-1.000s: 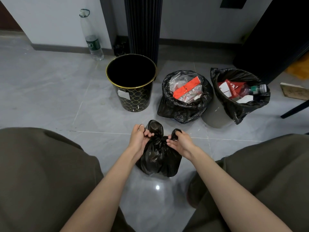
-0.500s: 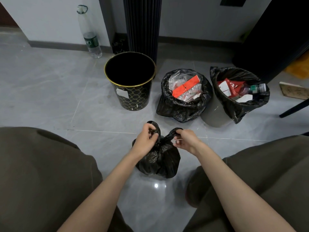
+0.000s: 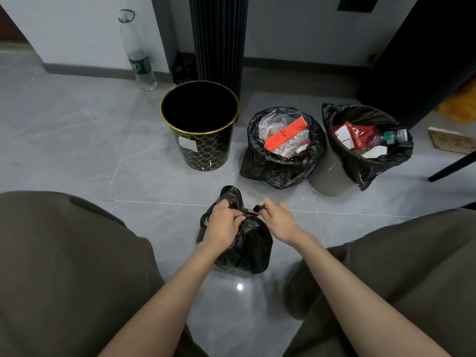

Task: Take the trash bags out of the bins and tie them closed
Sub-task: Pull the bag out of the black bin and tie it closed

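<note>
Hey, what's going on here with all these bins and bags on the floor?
A person crouching over the floor is tying a small black trash bag closed. The left hand grips one gathered flap, and the right hand pinches the other end by the knot. The gold-rimmed black bin behind it looks empty. To its right, the middle bag and the right bag are open, with trash showing.

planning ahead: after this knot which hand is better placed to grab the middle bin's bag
Probably the right hand: it lies nearer the middle bag; the left hand grips the near bag farther left.
</note>
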A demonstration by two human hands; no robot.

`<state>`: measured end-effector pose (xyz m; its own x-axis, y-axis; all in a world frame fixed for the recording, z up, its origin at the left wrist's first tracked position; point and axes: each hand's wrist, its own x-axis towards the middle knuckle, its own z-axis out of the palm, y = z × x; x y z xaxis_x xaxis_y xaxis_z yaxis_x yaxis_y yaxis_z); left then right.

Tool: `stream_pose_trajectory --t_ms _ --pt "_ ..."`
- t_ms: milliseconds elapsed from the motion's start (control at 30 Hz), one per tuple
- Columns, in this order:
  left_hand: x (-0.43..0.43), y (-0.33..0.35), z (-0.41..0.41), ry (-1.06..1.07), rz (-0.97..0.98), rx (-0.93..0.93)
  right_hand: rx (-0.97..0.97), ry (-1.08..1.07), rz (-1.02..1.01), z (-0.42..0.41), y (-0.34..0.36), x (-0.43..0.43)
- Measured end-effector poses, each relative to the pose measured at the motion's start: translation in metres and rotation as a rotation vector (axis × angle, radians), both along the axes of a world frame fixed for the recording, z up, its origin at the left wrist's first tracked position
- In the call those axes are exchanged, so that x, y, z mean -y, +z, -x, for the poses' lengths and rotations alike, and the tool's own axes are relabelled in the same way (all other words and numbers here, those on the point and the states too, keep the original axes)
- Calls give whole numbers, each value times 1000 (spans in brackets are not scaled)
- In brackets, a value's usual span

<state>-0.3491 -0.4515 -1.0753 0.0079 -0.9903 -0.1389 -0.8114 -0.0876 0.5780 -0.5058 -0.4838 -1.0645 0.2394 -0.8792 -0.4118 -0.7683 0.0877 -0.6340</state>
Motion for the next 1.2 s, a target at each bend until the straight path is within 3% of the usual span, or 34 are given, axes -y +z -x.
stream_pose_trajectory --t_ms 67,167,267,400,500,633,667,700,767,867,900,933,1000,1100,1200 --pt "0 0 -1 2 1 7 -165 156 155 3 -6 -4" --pt "-1 1 0 -8 8 1 -147 288 292 1 0 -5" --pt "-1 3 -3 13 13 -19 -46 256 214 -1 2 -5" --pt "0 5 -9 100 3 -101 -49 241 62 -2 9 4" --pt "-1 6 -8 62 5 -115 254 70 -136 -7 21 7" --pt "-2 5 -6 37 12 -121 788 -472 -424 -17 21 1" --pt "-2 4 -6 50 15 -124 816 -559 -428 -20 18 0" --pt "-3 3 -5 63 18 -123 759 -590 -378 -23 17 -1" --pt "-4 2 -4 87 21 -123 414 -404 -128 -22 14 -1" --pt "-5 1 -4 118 36 -124 -410 112 291 -12 13 -3" --pt "-4 1 -3 133 40 -122 -519 177 395 -11 14 -4" --pt "-4 0 -3 148 42 -124 -510 189 440 -11 14 -4" --pt "-4 0 -3 159 41 -122 -287 137 301 -11 13 -2" --pt "-5 1 -3 127 35 -118 329 -249 -136 -21 19 -3" --pt "-5 1 -2 101 29 -143 530 -545 -392 -28 19 -5"
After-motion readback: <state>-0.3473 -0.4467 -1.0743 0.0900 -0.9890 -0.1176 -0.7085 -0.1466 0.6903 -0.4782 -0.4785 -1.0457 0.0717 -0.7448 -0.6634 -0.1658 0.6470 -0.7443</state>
